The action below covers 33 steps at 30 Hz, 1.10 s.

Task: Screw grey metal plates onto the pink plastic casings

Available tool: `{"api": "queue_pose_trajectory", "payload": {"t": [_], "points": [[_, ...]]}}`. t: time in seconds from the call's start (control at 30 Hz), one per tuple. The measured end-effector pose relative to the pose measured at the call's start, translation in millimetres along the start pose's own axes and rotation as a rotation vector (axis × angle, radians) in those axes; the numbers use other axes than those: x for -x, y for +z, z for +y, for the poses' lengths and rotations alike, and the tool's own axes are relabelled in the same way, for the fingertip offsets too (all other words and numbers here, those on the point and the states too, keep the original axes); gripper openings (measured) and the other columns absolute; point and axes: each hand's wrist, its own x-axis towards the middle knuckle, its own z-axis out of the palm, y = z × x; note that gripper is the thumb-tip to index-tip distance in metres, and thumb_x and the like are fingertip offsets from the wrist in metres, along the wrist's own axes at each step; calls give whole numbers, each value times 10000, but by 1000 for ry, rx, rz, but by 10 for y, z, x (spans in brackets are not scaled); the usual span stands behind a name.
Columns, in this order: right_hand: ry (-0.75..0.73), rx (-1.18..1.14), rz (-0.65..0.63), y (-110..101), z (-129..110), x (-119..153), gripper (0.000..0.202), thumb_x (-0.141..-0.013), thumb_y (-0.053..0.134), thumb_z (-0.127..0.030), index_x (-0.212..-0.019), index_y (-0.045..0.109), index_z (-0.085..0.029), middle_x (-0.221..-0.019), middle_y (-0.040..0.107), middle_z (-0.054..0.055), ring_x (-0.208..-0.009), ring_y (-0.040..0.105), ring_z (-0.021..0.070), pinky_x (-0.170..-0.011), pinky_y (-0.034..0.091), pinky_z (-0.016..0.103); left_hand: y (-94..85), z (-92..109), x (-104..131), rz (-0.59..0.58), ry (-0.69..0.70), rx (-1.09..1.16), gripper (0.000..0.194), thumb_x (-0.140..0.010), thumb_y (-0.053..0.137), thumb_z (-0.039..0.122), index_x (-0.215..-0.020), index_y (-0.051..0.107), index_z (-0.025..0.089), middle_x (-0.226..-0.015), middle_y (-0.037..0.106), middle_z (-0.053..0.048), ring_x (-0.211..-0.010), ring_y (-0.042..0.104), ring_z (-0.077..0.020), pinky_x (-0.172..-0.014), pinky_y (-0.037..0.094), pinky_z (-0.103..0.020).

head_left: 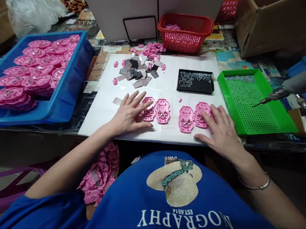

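On the white board [103,112] lie several pink plastic plates with small metal parts, in two groups. My left hand [129,113] rests at the left group, fingers spread over the leftmost plate [148,110]; another plate [163,111] lies just right of it. My right hand [218,129] is spread at the right group, its fingertips on the outer plate [201,112]. Beside that one lies a further plate [186,119], untouched. Neither hand is closed around anything. A small pink bit [180,100] sits behind the right group.
Behind are grey metal pieces [139,70], small pink parts [152,51], a red basket [185,33] and a black screw tray [195,81]. A green tray [255,104] and power screwdriver [283,90] are right, a blue bin [79,71] of pink plates left.
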Motion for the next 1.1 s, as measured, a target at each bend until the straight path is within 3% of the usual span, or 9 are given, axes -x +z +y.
{"api": "queue_pose_trajectory", "payload": {"t": [0.1, 0.3, 0.47, 0.73, 0.83, 0.93, 1.1], "points": [[-82, -29, -28, 48, 62, -71, 791, -889, 294, -767, -1467, 455, -253, -1575, 316, 137, -1466, 248, 407, -1146, 281, 621, 23, 72, -41, -45, 2, 21, 761, -833, 576, 711, -1464, 440, 307, -1607, 295, -96, -1475, 259, -386, -1180, 224, -610], [-187, -96, -26, 95, 176, -248, 709, -921, 323, -715, -1422, 519, -254, -1555, 351, 133, -1450, 276, 405, -1128, 299, 623, 108, 227, 9, 31, -42, 50, 609, -924, 523, 596, -1429, 490, 258, -1562, 369, -128, -1420, 357, -364, -1136, 328, -577], [-217, -117, -26, 114, 216, -344, 727, -911, 323, -729, -1418, 522, -248, -1540, 367, 158, -1445, 293, 406, -1121, 295, 632, 135, 400, 84, 44, -105, 21, 572, -950, 483, 576, -1423, 489, 254, -1561, 370, -126, -1428, 350, -350, -1135, 332, -567], [-336, -88, 41, 103, -72, -398, 753, -893, 355, -747, -1442, 470, -243, -1576, 315, 143, -1477, 247, 361, -1175, 210, 605, 85, 513, 68, 64, -131, -79, 794, -863, 533, 699, -1493, 367, 247, -1594, 290, -170, -1470, 272, -400, -1177, 226, -611], [-323, -61, 0, 146, -199, -439, 753, -897, 327, -749, -1432, 483, -242, -1556, 353, 140, -1464, 265, 374, -1167, 228, 608, 87, 609, -29, 72, -82, -96, 753, -861, 544, 689, -1459, 422, 247, -1583, 315, -165, -1466, 283, -403, -1182, 214, -614], [-293, -58, -48, 134, -238, -473, 748, -897, 328, -748, -1423, 498, -244, -1550, 367, 133, -1457, 279, 371, -1170, 235, 600, 108, 691, -121, 46, -38, -91, 594, -910, 536, 609, -1389, 508, 259, -1546, 395, -134, -1440, 339, -391, -1176, 229, -625], [-211, -124, 6, -18, -65, -415, 766, -903, 351, -740, -1457, 454, -221, -1552, 366, 136, -1461, 291, 332, -1181, 253, 565, 108, 656, -117, 52, -13, -75, 526, -944, 521, 536, -1397, 496, 270, -1529, 430, -108, -1431, 374, -352, -1190, 238, -594]]}}
